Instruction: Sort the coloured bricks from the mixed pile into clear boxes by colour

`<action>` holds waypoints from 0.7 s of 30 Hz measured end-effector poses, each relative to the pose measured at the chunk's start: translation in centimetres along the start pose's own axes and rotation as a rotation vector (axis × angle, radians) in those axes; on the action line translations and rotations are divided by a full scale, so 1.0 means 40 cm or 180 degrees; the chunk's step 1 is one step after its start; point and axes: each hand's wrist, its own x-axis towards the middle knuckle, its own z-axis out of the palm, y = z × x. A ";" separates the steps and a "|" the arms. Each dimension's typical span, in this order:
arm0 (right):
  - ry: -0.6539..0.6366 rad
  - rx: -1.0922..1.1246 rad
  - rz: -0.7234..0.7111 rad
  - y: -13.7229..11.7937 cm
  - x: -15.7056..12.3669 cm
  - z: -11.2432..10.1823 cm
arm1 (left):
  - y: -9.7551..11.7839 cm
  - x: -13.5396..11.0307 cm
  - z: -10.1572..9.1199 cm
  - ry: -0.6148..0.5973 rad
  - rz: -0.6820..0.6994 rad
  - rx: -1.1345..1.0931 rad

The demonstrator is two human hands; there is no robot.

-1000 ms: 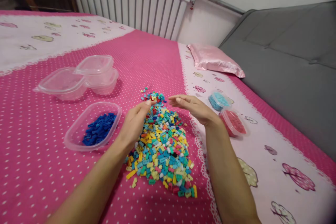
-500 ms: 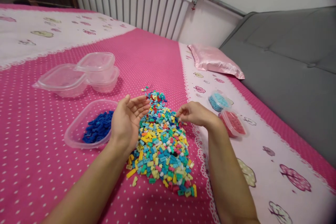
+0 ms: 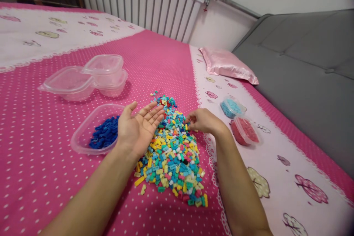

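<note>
A long heap of small toy building bricks [image 3: 174,162] in many colours lies on the pink dotted bedspread. My left hand [image 3: 139,127] is held palm up over the heap's left side, fingers stretched out, with nothing visible in the palm. At the heap's right edge, my right hand [image 3: 203,121] has its fingers pinched together, down at the bricks; what lies between the fingertips is hidden. Just left of my left hand sits an open clear tub [image 3: 80,138] holding dark blue bricks [image 3: 103,132], partly covered by that hand.
Clear lidded tubs [image 3: 69,81] stand stacked at the back left. On the right are a tub of light blue bricks [image 3: 231,107] and a tub of red bricks [image 3: 245,131]. Beyond lie a pink pillow [image 3: 228,65], a grey headboard [image 3: 304,55] and a radiator [image 3: 143,2].
My left hand has turned its palm further upward and its fingers lie flatter. My right hand stays at the heap's right edge, fingers curled in slightly more.
</note>
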 end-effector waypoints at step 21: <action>0.1502 0.1715 -0.1417 -0.105 -0.078 -0.049 | -0.023 -0.014 -0.007 -0.0979 -0.0822 -0.0015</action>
